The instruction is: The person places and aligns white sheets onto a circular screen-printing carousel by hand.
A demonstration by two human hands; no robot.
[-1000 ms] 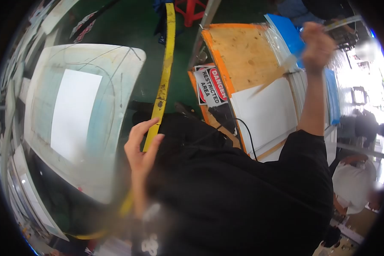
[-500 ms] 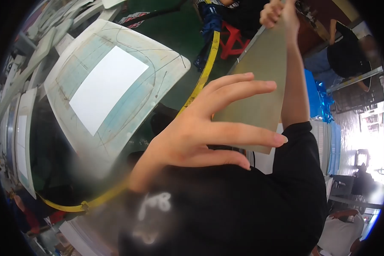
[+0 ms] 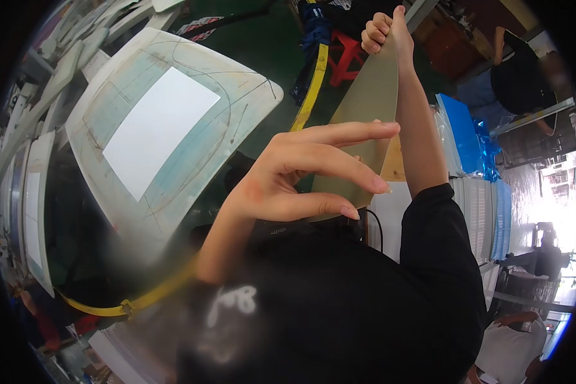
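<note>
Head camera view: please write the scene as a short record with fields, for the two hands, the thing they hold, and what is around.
left hand: left hand, fingers spread, fingertips at the lower edge of the sheet
right hand: right hand, raised, pinching the top edge of the sheet
held thing: thin olive sheet, hanging upright between both hands
left of hands: white panel with curved pencil lines
behind: yellow strip, red stool, green floor
right: blue stack
</note>
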